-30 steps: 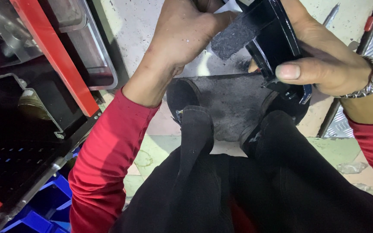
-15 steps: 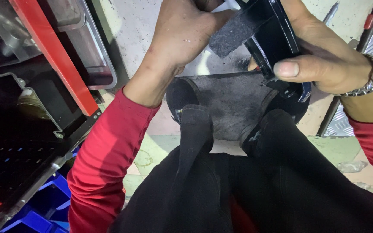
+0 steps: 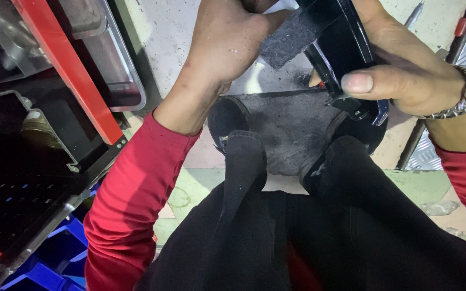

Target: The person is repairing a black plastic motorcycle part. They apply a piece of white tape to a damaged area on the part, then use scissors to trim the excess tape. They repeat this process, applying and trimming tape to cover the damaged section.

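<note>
The left hand (image 3: 227,48) grips a grey abrasive block (image 3: 292,35), which has slid slightly up the black metal part (image 3: 346,48) clamped in the right hand (image 3: 405,75). So the rubbing goes on, above a dark pipe (image 3: 292,129) between the knees.

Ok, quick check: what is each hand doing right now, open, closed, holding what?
Left hand: closed on a dark grey rough abrasive block, pressed against the black part.
Right hand: closed on the glossy black plastic part, thumb across its edge.

A long red metal bar (image 3: 68,70) slants across the left, with a blue plastic crate (image 3: 55,258) nearer and a clear plastic tray (image 3: 117,70) just right of it.
</note>
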